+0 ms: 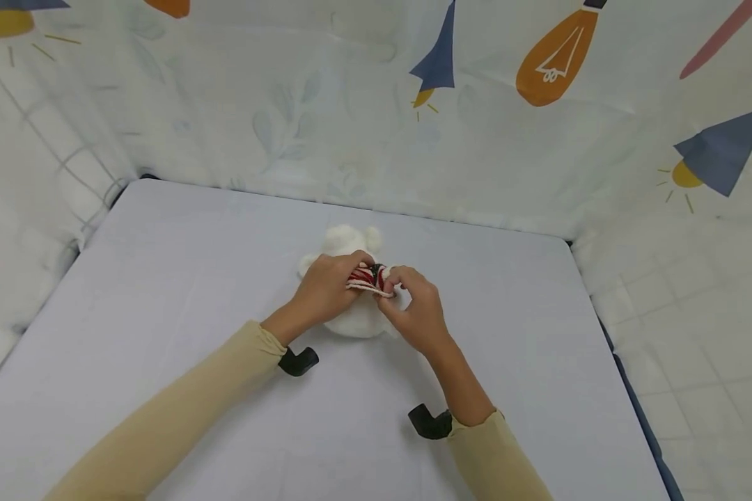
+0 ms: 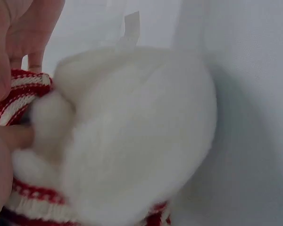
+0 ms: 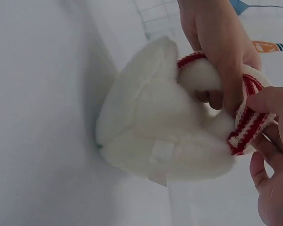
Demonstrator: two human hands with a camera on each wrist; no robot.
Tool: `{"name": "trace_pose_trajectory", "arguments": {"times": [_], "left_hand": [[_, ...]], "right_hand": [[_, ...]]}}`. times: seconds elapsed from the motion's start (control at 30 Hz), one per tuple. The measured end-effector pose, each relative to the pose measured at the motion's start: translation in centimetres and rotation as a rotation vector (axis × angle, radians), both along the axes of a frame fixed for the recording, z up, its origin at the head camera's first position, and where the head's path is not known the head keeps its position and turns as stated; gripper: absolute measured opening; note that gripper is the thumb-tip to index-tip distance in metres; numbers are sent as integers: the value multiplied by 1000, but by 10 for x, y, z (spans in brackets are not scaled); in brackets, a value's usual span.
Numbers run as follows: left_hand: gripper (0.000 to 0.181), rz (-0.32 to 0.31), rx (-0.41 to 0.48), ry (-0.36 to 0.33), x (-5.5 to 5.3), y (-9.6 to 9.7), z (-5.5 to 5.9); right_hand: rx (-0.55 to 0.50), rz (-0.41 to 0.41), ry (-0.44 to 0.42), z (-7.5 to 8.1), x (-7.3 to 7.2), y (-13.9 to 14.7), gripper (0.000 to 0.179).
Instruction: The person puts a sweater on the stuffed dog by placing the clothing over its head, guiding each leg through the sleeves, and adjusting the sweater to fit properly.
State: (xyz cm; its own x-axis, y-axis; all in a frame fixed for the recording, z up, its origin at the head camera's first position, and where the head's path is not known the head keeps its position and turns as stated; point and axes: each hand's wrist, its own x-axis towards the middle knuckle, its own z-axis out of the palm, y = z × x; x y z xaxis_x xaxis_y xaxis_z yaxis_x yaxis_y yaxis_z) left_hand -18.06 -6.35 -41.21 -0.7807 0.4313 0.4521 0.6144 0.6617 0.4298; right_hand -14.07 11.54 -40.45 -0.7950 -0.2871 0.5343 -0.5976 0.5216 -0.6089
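Observation:
A white plush toy (image 1: 358,320) lies on the table, its fluffy body filling much of the left wrist view. Around part of it is a small red-and-white striped knitted sweater (image 1: 366,276) with some dark yarn. My left hand (image 1: 327,287) grips the sweater from the left. In the right wrist view, the left hand's fingers (image 3: 212,97) reach inside the knit opening, beside the white plush. With thumb and fingers, my right hand (image 1: 418,309) pinches the sweater's edge on the right. A pale tag (image 3: 161,155) sticks out from the plush.
The table (image 1: 182,278) has a white cover and stands against a printed curtain (image 1: 351,104) at the back and sides. Black curved pieces (image 1: 299,362) show beneath both wrists, by the beige sleeves (image 1: 188,396).

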Motion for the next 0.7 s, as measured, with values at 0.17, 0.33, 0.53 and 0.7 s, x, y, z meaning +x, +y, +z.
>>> {"name": "trace_pose_trajectory", "arguments": {"times": [0.17,0.33,0.53,0.7], "left_hand": [[18,106,-70,-9,-3,6,-1],[22,48,-6,-47,-4,4,1],[23,54,-34,-65,-3,7,0],[13,160,-138,-47,2,13,2]], "right_hand": [[7,11,-33,2,0,3,10],[-29,-34,-101,5,-4,12,37],[179,-87,-41,11,-10,18,28],[351,-59,-88,18,-12,18,33]]}}
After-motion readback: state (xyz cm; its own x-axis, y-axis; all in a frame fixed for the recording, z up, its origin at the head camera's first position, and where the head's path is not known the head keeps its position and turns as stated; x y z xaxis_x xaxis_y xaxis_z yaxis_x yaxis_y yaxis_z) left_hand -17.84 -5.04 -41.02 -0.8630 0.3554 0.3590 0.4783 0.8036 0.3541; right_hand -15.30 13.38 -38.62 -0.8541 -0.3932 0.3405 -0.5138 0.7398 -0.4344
